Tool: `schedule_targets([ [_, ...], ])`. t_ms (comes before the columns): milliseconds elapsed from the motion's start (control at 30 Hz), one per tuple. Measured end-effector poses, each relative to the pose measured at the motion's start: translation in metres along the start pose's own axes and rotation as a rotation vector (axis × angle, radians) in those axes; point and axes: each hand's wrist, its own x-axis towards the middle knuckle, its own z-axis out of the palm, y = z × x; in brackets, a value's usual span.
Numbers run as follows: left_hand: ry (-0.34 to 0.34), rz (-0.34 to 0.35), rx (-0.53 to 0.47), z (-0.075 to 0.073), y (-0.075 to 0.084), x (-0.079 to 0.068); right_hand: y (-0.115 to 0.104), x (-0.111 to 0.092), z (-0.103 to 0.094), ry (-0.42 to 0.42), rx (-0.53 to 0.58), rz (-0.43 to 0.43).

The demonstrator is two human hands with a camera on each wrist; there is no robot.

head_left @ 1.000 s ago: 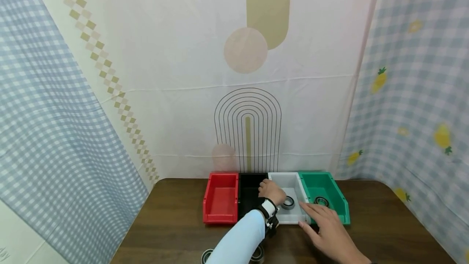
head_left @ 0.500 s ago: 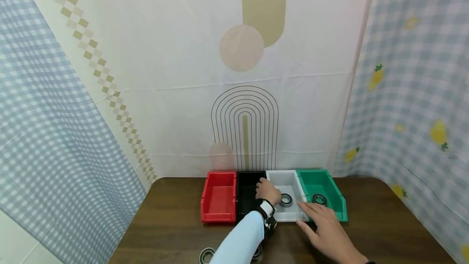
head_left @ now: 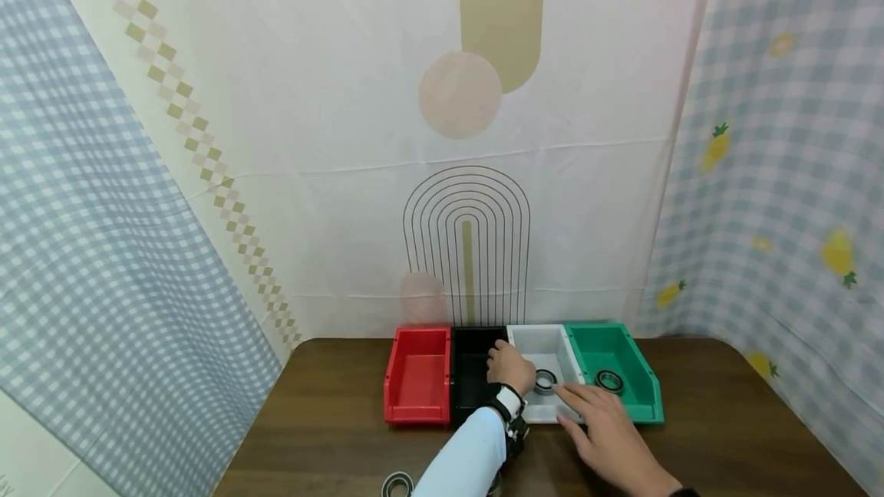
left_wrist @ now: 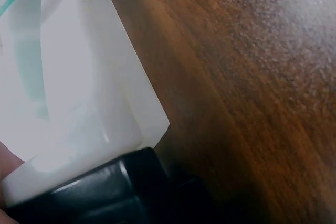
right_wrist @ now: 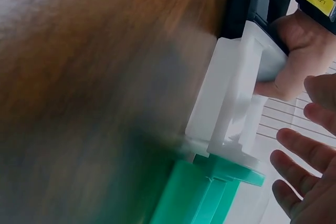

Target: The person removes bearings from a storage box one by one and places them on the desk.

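My left hand reaches across the black bin and the white bin, pinching their adjoining walls. Its thumb dips into the white side in the right wrist view, with fingers over the black side. My right hand hovers by the front of the white and green bins, fingers extended and apart, holding nothing. In the white bin lies a dark-rimmed ball bearing; another bearing rests in the green bin. In the left wrist view only slivers of fingers show.
A red bin stands at the left end of the row, against the patterned cloth backdrop. On the wooden table, a bearing lies near the front, with another partly hidden behind the left sleeve.
My right hand has shifted slightly left, its fingertips now over the white bin rather than at its right wall. The left hand stays on the same walls. The head view wobbles a little.
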Motion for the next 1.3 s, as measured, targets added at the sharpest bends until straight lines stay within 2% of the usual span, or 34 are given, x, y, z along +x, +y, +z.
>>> schedule_targets([
  [300,-0.021,0.022,-0.022,-0.008,-0.003,-0.004,0.005,0.016,0.012,-0.05,-0.066,-0.024],
  [500,-0.019,0.021,-0.037,-0.007,-0.004,-0.005,0.005,0.03,0.022,-0.176,-0.126,-0.028],
  [633,-0.009,0.015,-0.033,-0.008,-0.005,-0.005,0.001,0.041,0.027,-0.237,-0.078,-0.005],
  [867,0.007,0.009,-0.04,-0.007,-0.005,-0.005,0.003,0.053,0.037,-0.215,-0.048,-0.012],
  [1000,0.0,0.014,-0.066,-0.007,-0.005,-0.004,0.005,0.06,0.043,-0.193,-0.089,0.003],
  [1167,0.004,0.016,-0.087,-0.003,-0.005,-0.002,0.004,0.073,0.048,-0.199,-0.173,0.02],
  [1300,0.003,0.022,-0.09,-0.001,-0.005,-0.001,0.001,0.081,0.049,-0.198,-0.197,0.053],
])
